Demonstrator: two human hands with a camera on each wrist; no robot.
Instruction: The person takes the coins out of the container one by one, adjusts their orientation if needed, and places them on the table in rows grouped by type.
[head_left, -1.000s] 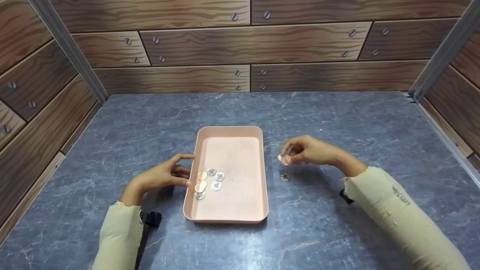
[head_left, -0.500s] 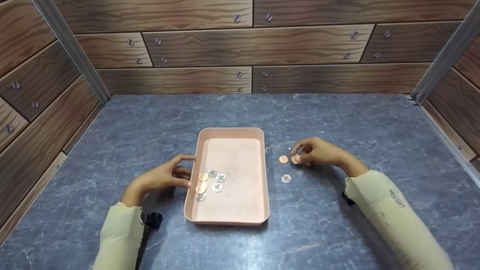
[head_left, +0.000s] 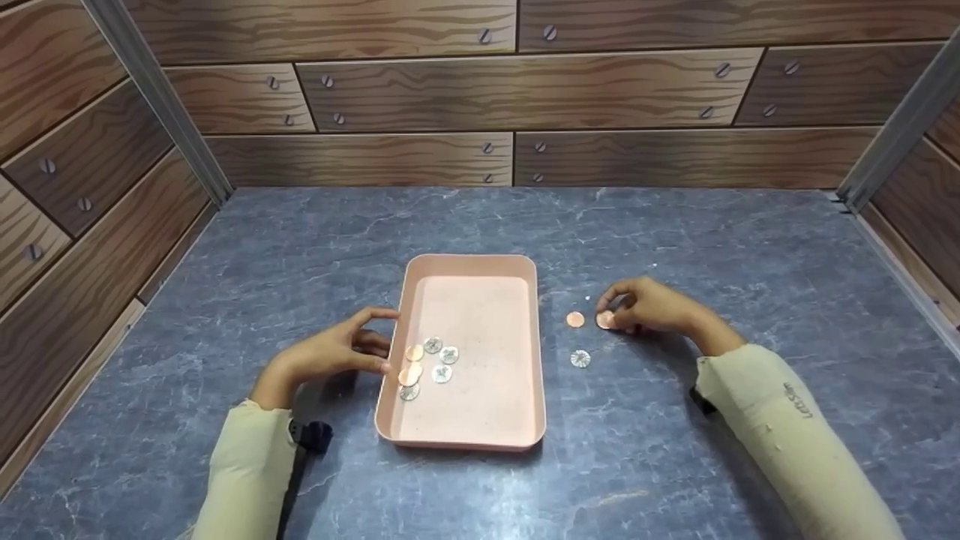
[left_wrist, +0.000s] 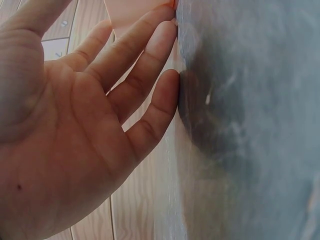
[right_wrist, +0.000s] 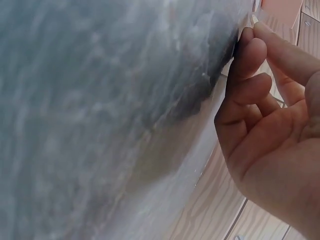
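My left hand [head_left: 330, 352] rests against the left side of a pink rectangular tray [head_left: 480, 444], thumb and index fingertips at its rim. In the left wrist view its fingers [left_wrist: 152, 112] reach down to the tabletop. Several silver and copper-coloured coins lie inside the tray, towards its left wall, among them a silver coin [head_left: 442, 373]. To the right of the tray, my right hand [head_left: 649, 307] pinches a copper-coloured coin [head_left: 605, 320] between thumb and index finger, close over the table. Another copper-coloured coin [head_left: 575, 319] and a silver coin [head_left: 580, 359] lie between that hand and the tray.
All of this stands on a blue-grey marbled table [head_left: 337, 225]. Wood-patterned panels [head_left: 517, 90] close it in at the back and sides, with metal posts at the back corners.
My right hand has drawn a copper-coloured coin to the right, apart from another copper-coloured coin it had overlapped. My left hand has stayed at the tray. The head view has shifted slightly.
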